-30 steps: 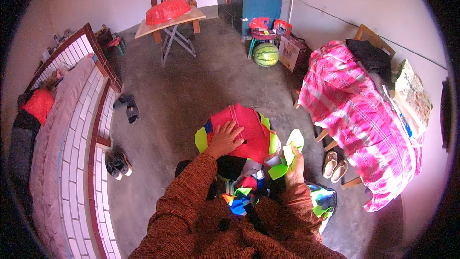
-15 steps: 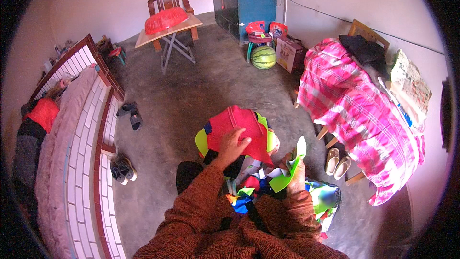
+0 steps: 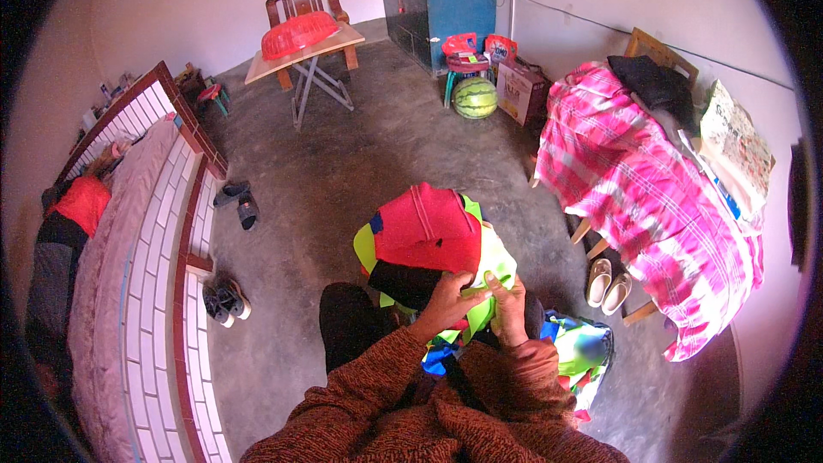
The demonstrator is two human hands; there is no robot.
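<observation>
My left hand (image 3: 446, 303) and my right hand (image 3: 509, 307) meet just above my lap, both closed. Between their fingertips is a lime-green cloth piece (image 3: 482, 315), partly hidden by the fingers. Beyond them, a red cloth (image 3: 429, 227) lies spread over other cloth pieces, a neon-yellow one (image 3: 365, 244) showing at its left edge. A pale yellow-green cloth (image 3: 497, 255) shows on its right. Blue scraps (image 3: 435, 356) lie near my waist. By my right forearm sits a bundle of green, blue and white material (image 3: 585, 347).
On the left is a bed with a white-tiled side (image 3: 154, 291); dark shoes (image 3: 226, 301) and slippers (image 3: 238, 203) lie beside it. Furniture under a pink checked cloth (image 3: 634, 206) stands right, pale clogs (image 3: 609, 285) near it. Ahead are a folding table (image 3: 291, 60) and a watermelon (image 3: 475, 98).
My left hand has come off the red cloth and back toward me, meeting my right hand at the lime-green piece. That piece has moved left and lower. The red cloth now lies flatter.
</observation>
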